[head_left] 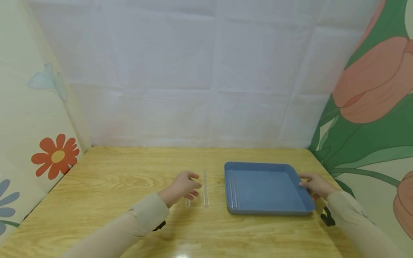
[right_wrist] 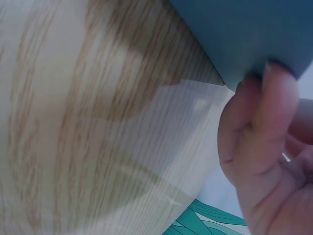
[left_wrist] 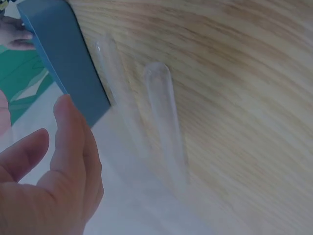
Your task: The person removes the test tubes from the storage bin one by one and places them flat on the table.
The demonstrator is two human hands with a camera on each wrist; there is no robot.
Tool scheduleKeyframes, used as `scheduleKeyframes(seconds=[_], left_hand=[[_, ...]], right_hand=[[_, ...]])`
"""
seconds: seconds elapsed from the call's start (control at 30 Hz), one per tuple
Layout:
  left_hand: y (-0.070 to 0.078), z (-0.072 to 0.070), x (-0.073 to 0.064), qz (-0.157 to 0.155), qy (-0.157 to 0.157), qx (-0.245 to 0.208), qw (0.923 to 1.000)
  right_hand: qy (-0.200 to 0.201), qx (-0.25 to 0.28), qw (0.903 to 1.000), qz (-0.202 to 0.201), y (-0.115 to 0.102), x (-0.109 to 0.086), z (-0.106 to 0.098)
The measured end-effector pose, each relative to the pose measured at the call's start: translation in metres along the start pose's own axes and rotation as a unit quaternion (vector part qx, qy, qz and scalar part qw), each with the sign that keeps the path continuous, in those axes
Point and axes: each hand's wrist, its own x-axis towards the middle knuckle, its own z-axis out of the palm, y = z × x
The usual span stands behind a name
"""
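Observation:
My left hand (head_left: 183, 187) hovers over the table with its fingers loosely spread and holds nothing. Just beyond its fingertips lies a clear test tube (head_left: 205, 190), round end toward me. Partly hidden beneath the hand is another clear test tube (head_left: 188, 202); the left wrist view shows this tube (left_wrist: 166, 117) lying beside the first. On the right stands a shallow blue tray (head_left: 269, 190). My right hand (head_left: 317, 185) grips its right side, the thumb at the rim and curled fingers (right_wrist: 274, 98) against the outer wall. Clear tubes (head_left: 233, 190) lie along the tray's left inner side.
The wood-grain table (head_left: 122, 175) meets a creased white cloth backdrop (head_left: 193, 71) at its far edge. Flower-printed panels (head_left: 58, 156) border it left and right. Dark wrist straps (head_left: 328, 216) show under the sleeves.

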Motion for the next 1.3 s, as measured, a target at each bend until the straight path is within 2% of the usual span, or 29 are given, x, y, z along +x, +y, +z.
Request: scheduleKeyframes(seconds=[0.2, 0.4, 0.7, 0.97, 1.07, 1.3], left_hand=[[0.004, 0.014, 0.001, -0.003, -0.038, -0.024, 0.9990], [0.010, 0.023, 0.003, -0.006, -0.058, -0.033, 0.9978], [0.021, 0.033, 0.007, 0.004, -0.065, -0.030, 0.9974], [0.034, 0.049, 0.014, -0.014, -0.079, -0.044, 0.9958], [0.037, 0.056, 0.017, -0.011, -0.081, -0.045, 0.9957], [0.040, 0.070, 0.021, -0.005, -0.093, -0.022, 0.9954]], right_hand=[[-0.001, -0.001, 1.0000, 0.001, 0.001, 0.001, -0.001], [-0.001, 0.003, 1.0000, 0.006, 0.002, 0.002, -0.001], [0.002, -0.002, 0.9999, 0.014, -0.001, 0.001, -0.001], [-0.001, -0.003, 1.0000, 0.007, -0.001, 0.001, 0.000], [-0.002, -0.003, 1.0000, 0.001, 0.000, 0.000, 0.000], [-0.005, 0.004, 1.0000, -0.001, 0.000, 0.000, -0.001]])
